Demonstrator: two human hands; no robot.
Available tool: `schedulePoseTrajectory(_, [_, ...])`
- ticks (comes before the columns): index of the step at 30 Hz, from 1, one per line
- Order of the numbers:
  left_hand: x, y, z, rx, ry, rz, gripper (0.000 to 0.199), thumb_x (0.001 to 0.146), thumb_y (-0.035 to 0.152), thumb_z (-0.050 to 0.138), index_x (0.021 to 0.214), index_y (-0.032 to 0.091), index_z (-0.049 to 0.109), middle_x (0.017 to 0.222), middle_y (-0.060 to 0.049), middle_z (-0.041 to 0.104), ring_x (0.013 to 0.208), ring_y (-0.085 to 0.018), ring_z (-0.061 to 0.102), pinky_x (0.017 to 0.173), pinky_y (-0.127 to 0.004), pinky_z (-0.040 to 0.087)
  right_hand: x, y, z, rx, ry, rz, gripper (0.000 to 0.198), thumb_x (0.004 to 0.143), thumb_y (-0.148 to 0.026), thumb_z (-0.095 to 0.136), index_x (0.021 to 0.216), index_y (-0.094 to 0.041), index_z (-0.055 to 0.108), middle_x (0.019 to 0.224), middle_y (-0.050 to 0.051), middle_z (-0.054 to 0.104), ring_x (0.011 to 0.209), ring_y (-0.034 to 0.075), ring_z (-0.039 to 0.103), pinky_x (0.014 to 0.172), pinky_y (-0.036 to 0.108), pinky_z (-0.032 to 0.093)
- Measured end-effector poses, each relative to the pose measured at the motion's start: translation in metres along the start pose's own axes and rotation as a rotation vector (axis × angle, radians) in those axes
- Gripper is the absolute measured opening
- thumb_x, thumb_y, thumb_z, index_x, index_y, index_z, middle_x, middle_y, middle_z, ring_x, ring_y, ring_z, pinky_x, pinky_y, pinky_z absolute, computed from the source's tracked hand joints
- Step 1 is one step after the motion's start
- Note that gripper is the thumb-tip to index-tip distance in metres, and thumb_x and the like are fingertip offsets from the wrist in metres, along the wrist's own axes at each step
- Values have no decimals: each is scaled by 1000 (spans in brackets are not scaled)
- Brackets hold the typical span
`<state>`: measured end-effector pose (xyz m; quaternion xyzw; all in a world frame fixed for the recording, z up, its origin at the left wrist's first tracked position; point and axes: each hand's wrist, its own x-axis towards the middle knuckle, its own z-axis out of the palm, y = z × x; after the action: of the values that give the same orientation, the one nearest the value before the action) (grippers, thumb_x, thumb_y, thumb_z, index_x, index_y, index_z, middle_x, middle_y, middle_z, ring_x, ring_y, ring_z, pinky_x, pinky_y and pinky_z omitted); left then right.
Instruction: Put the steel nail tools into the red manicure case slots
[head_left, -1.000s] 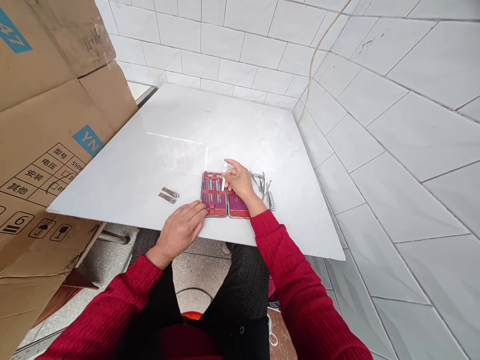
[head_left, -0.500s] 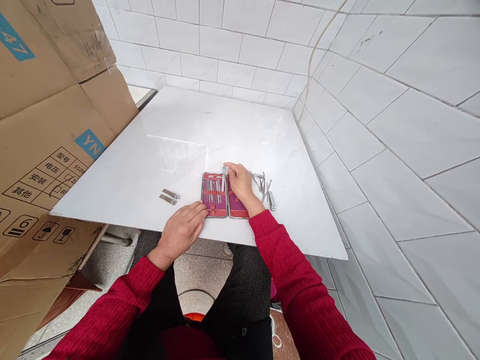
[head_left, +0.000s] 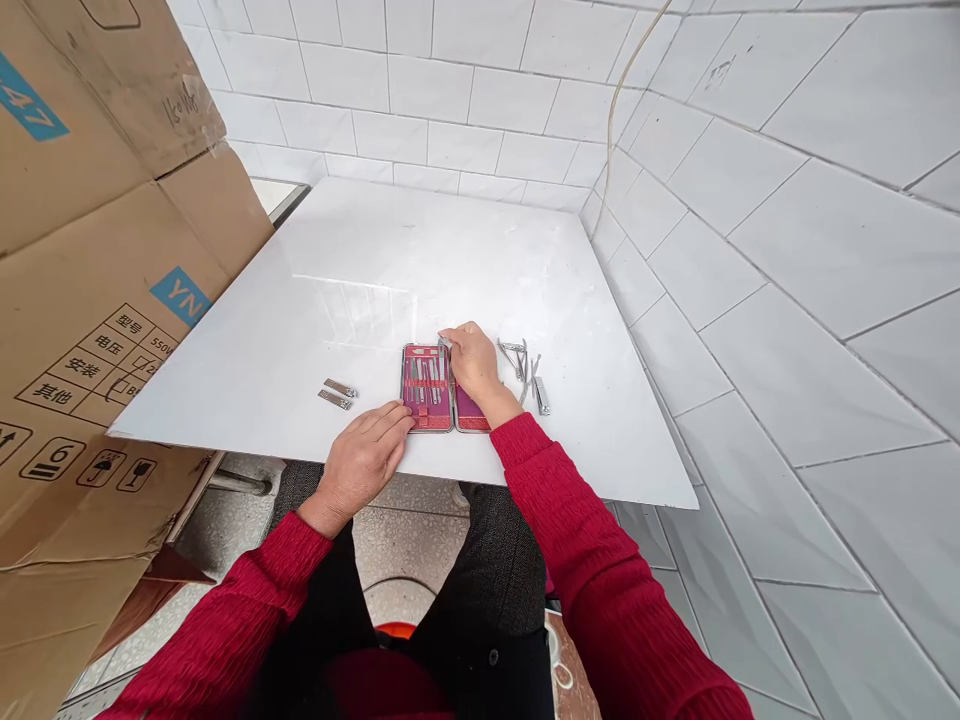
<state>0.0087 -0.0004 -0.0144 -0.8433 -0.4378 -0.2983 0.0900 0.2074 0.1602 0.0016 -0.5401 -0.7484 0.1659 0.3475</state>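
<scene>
A manicure case (head_left: 439, 424) lies spread on the white table, its lining red and purple. Several slim metal tools (head_left: 424, 380) sit side by side under a strap in its left half. My left hand (head_left: 364, 450) rests with outstretched fingers on the case's lower left corner. Over the hinge and right half, my right hand (head_left: 474, 362) pinches a slim metal manicure tool (head_left: 443, 341) near the top of the left half. My fingers cover most of that tool, and its exact kind is unclear. The hand also hides much of the right half.
Two nail clippers (head_left: 337, 393) lie left of the case. To its right are metal nippers (head_left: 514, 350), other slim tools and another nail clipper (head_left: 541, 396). A cardboard box (head_left: 112, 250) stands along the table's left side, and a tiled wall (head_left: 750, 300) borders the right.
My right hand has shifted slightly left, and the tool in it sits lower and closer to the other tools, with less of it showing. My left hand stays on the case.
</scene>
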Motion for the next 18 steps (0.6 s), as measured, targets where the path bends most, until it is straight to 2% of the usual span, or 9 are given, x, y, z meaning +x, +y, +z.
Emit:
schedulePoseTrajectory(8, [0, 1, -2, -9, -2, -8, 34, 102, 13, 48, 131, 20, 65, 132, -8, 71, 129, -25, 64, 105, -42, 55, -7, -2, -3, -69, -17, -20, 43, 96, -8, 40, 119, -20, 74, 101, 4, 65, 85, 16, 57, 71, 24, 42])
schedulePoseTrajectory(18, [1, 2, -1, -2, 6, -4, 32, 103, 14, 48, 128, 20, 66, 132, -8, 72, 129, -24, 64, 105, -42, 55, -17, -10, -8, -266, -101, -64, 34, 99, -11, 39, 105, -20, 72, 103, 5, 61, 78, 16, 49, 65, 28, 29])
